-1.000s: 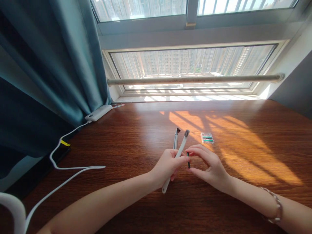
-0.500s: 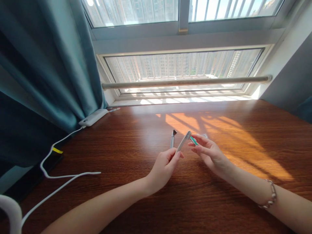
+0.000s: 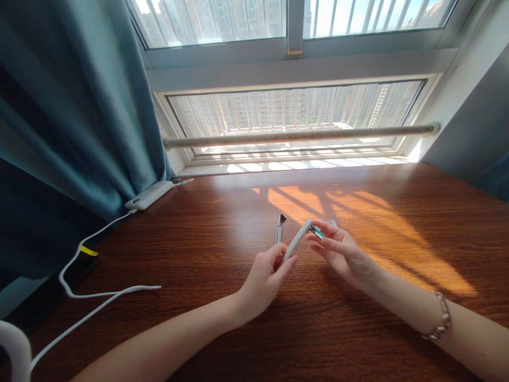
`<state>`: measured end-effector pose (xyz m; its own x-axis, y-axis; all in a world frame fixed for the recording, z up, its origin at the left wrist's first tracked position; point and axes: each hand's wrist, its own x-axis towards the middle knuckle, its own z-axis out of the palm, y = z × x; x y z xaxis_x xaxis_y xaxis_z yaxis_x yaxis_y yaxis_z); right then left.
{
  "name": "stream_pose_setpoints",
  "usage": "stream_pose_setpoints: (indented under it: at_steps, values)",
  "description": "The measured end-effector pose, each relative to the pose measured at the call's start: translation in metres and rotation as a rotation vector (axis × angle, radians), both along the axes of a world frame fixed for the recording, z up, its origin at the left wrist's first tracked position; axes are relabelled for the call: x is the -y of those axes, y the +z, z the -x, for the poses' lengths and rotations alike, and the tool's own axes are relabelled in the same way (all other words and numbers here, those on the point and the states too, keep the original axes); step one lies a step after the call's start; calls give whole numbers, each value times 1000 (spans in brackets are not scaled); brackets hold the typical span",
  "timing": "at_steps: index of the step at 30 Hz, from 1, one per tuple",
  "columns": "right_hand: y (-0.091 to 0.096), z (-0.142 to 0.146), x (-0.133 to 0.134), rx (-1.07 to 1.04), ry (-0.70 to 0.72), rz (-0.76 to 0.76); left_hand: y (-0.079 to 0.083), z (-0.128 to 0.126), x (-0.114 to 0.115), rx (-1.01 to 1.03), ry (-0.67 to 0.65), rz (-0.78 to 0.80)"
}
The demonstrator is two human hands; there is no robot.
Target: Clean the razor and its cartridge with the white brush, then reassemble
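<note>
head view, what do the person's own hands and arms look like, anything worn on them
The left hand and right hand are both ungloved. No sleeve shows on the left forearm or the right forearm. The right forearm wears a loose, chain-like bracelet with pale, rounded pieces; its material is unclear. Nothing worn shows on the left.

Two hands (image 3: 260, 278), one toothbrush (image 3: 296, 242), one razor (image 3: 279, 231) and one green cartridge (image 3: 318, 232) show. There is one bracelet (image 3: 446, 317) and one yellow tag (image 3: 89, 251).
</note>
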<state>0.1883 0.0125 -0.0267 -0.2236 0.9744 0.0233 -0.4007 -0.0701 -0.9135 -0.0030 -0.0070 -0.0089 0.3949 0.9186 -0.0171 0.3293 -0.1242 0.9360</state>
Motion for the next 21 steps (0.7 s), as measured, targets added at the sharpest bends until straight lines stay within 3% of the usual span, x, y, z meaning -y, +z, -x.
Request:
stream_pose_setpoints:
  at_steps: [21]
  values:
    - [2,-3,-3,-148,37,117,-3,0,-3,-26,16,-71]
